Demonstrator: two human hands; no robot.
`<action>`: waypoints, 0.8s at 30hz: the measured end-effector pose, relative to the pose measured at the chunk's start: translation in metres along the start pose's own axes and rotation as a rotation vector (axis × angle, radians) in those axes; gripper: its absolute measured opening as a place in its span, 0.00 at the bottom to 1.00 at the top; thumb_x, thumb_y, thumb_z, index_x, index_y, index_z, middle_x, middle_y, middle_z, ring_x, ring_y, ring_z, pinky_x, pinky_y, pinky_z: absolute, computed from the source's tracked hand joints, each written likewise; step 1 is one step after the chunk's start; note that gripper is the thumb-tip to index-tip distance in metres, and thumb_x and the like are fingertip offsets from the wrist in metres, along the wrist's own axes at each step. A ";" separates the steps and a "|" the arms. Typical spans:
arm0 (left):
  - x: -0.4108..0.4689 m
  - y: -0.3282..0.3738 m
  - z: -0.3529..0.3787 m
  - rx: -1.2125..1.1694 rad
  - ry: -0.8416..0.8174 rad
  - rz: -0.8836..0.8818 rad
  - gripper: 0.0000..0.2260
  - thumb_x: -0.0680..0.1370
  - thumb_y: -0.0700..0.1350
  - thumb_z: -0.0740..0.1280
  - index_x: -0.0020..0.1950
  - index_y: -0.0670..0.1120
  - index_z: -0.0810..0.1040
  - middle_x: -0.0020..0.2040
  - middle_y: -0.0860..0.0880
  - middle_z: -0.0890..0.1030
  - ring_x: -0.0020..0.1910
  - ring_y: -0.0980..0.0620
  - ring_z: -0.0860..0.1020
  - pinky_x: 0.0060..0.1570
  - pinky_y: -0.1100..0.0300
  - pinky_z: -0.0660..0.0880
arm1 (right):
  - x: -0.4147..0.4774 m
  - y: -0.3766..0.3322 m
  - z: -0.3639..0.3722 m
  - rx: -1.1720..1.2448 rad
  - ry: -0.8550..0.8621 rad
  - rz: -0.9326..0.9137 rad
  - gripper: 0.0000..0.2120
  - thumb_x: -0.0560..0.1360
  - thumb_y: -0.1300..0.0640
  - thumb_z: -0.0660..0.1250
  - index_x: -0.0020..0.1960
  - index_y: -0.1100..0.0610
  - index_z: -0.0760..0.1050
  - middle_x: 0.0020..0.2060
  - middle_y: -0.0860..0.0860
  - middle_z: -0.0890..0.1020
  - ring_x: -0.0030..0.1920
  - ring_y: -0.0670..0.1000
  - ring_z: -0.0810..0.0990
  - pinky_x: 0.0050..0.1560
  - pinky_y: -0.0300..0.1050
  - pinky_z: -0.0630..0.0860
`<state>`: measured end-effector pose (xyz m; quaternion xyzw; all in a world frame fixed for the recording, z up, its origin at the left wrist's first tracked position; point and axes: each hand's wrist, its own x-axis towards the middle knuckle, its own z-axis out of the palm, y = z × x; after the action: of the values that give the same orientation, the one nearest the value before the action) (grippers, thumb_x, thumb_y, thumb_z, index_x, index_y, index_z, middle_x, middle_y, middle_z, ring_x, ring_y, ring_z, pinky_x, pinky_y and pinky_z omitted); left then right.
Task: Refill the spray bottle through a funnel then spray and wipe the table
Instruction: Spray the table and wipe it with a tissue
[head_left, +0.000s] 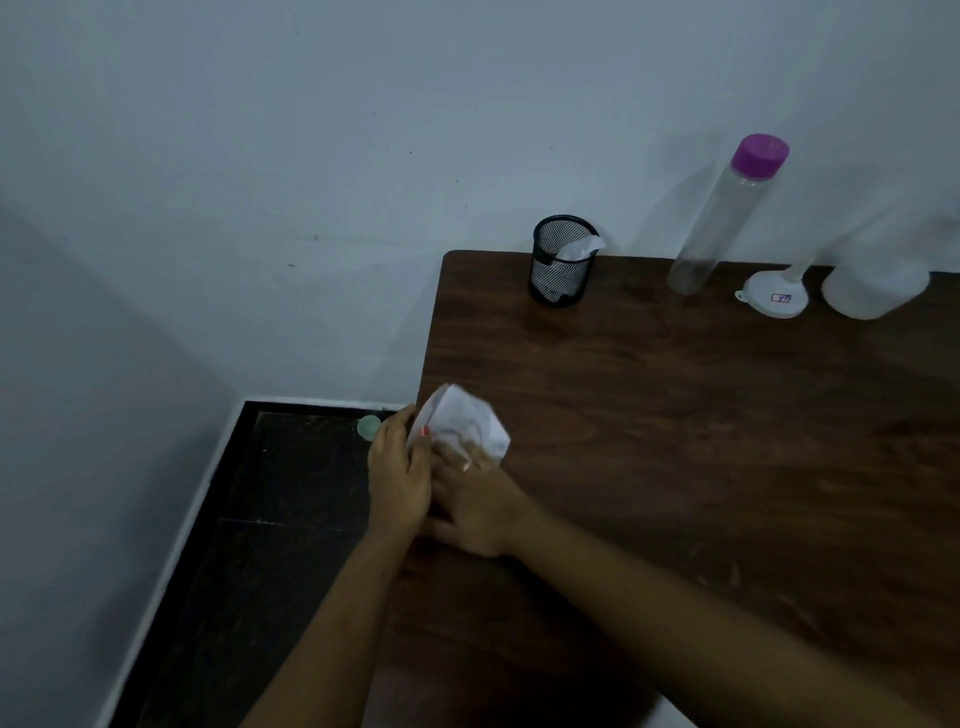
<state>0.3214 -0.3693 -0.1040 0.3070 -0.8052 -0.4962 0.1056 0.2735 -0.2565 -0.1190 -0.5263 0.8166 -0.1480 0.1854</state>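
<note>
While both hands work at the table's (675, 441) left edge, left hand (397, 475) and right hand (475, 506) pinch the tissue (462, 421) between them; pushed further left, it could slip off onto the floor.

A dark brown wood-grain worktop (727, 441) with a rounded far corner stands against a plain pale wall (363, 130), which meets a second wall (78, 389) at the left. Below lies a black tiled floor (270, 545), edged by a white skirting strip (171, 561). The light is dim and bluish.
</note>
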 end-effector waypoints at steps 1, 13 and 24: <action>-0.001 0.001 0.001 -0.005 -0.004 0.007 0.18 0.81 0.50 0.57 0.70 0.49 0.68 0.69 0.47 0.71 0.68 0.49 0.69 0.67 0.48 0.69 | -0.010 -0.005 0.007 -0.026 -0.034 -0.049 0.32 0.78 0.37 0.51 0.77 0.51 0.54 0.77 0.52 0.55 0.78 0.55 0.46 0.74 0.58 0.39; -0.005 0.004 0.015 0.104 -0.107 0.070 0.18 0.81 0.51 0.57 0.71 0.51 0.67 0.71 0.49 0.69 0.71 0.50 0.67 0.70 0.46 0.66 | -0.068 0.086 -0.031 -0.094 0.051 0.412 0.38 0.69 0.29 0.33 0.77 0.41 0.45 0.78 0.47 0.45 0.78 0.50 0.40 0.74 0.50 0.37; -0.011 0.030 0.040 0.154 -0.246 0.171 0.18 0.80 0.52 0.58 0.70 0.53 0.68 0.69 0.51 0.71 0.69 0.52 0.68 0.68 0.45 0.68 | -0.100 0.042 -0.013 -0.121 -0.077 0.146 0.33 0.77 0.34 0.47 0.77 0.45 0.43 0.78 0.47 0.46 0.77 0.48 0.40 0.74 0.52 0.38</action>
<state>0.2995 -0.3234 -0.0961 0.1816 -0.8710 -0.4559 0.0243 0.2716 -0.1473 -0.1114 -0.4806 0.8526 -0.0642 0.1949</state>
